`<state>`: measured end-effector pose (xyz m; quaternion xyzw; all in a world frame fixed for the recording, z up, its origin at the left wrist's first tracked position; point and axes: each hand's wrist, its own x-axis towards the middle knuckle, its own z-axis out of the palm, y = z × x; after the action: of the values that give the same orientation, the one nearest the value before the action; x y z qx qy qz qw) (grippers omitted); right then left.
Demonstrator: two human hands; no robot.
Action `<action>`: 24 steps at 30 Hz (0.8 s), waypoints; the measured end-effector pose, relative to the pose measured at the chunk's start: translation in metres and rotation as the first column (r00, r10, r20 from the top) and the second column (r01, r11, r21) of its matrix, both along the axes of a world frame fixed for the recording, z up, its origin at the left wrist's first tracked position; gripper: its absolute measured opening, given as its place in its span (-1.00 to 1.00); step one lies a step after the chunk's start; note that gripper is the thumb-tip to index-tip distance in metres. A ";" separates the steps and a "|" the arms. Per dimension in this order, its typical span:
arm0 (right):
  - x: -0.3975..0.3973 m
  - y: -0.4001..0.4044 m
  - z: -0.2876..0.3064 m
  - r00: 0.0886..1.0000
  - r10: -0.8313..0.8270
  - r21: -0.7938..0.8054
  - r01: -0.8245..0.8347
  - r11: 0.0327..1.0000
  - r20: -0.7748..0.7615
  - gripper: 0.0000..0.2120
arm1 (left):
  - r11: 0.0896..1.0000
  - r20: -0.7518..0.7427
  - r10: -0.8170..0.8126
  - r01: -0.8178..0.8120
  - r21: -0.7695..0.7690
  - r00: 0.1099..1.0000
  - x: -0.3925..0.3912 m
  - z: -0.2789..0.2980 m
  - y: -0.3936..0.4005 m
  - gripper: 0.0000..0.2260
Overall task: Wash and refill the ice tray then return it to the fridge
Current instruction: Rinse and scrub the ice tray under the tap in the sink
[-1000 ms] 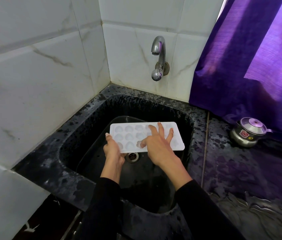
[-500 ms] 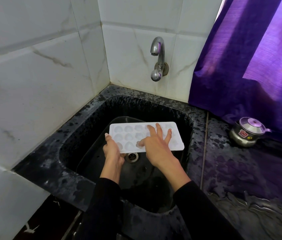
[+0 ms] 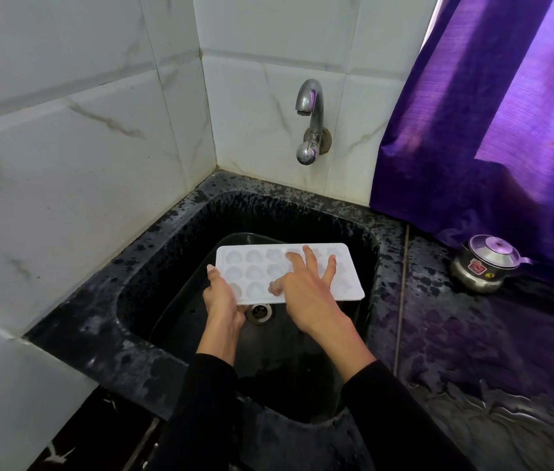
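A white ice tray with heart-shaped cells is held level over the black sink, above the drain. My left hand grips its near-left corner, thumb on top and fingers underneath. My right hand lies flat on the tray's top, fingers spread and straight, touching the cells. The metal tap on the tiled wall behind the sink gives no water.
White marble-look tiles form the corner at left and back. A purple curtain hangs at right above the wet dark counter. A small steel pot with a lid stands on the counter by the curtain.
My right hand's fingers have shifted slightly over the tray's cells. The tray and my left hand have stayed nearly in place.
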<state>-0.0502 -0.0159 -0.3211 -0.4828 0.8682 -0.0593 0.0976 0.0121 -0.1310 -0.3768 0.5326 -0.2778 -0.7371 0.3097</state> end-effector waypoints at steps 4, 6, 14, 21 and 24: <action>0.000 0.001 -0.002 1.000 -0.007 -0.006 0.007 1.000 0.008 -0.47 | 1.000 -0.002 -0.001 0.001 0.004 1.000 0.001 0.000 0.000 -0.63; -0.001 0.001 -0.002 1.000 -0.010 -0.019 0.010 1.000 0.013 -0.47 | 1.000 0.000 -0.005 0.005 -0.001 1.000 0.001 -0.001 0.000 -0.62; 0.005 -0.007 -0.004 0.997 0.052 -0.143 -0.044 0.989 0.054 -0.45 | 1.000 -0.007 0.009 -0.009 -0.003 1.000 -0.001 0.003 0.003 -0.62; 0.011 -0.010 -0.004 0.994 0.092 -0.028 -0.090 0.996 0.065 -0.40 | 1.000 -0.015 0.017 -0.017 0.000 1.000 0.001 0.003 0.004 -0.64; 0.011 -0.010 -0.004 0.994 0.088 -0.040 -0.085 0.996 0.068 -0.47 | 1.000 -0.003 0.017 -0.017 -0.005 1.000 0.002 0.002 0.004 -0.65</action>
<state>-0.0392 -0.0262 -0.3249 -0.5194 0.8413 -0.0881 0.1213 0.0143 -0.1274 -0.3748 0.5329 -0.2747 -0.7345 0.3180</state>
